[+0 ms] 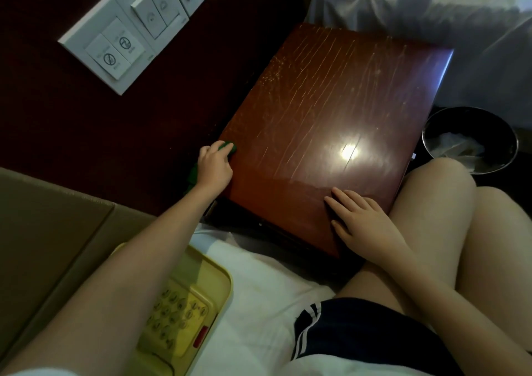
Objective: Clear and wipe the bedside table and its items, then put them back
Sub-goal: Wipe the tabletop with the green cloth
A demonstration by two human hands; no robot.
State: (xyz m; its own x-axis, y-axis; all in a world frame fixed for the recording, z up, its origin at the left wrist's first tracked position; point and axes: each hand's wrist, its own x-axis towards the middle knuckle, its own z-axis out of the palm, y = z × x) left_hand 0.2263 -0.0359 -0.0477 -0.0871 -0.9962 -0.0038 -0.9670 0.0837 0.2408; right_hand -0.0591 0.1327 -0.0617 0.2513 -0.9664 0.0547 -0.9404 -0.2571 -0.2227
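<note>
Left hand (214, 164) closed on green cloth (227, 147) at counter (331, 111) left edge. Right hand (362, 220) flat, open, near bottom edge. Yellow phone (178, 326) on tray (221, 278) lower left. Bin (472, 139) right. Switches (121, 39) upper left, writing unreadable.

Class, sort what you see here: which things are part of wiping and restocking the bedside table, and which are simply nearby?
Part of the job: bedside table; green cloth in the left hand; right hand flat on the tabletop; yellow tray holding the telephone.

Just nearby: waste bin; wall switch panel; bedding.
</note>
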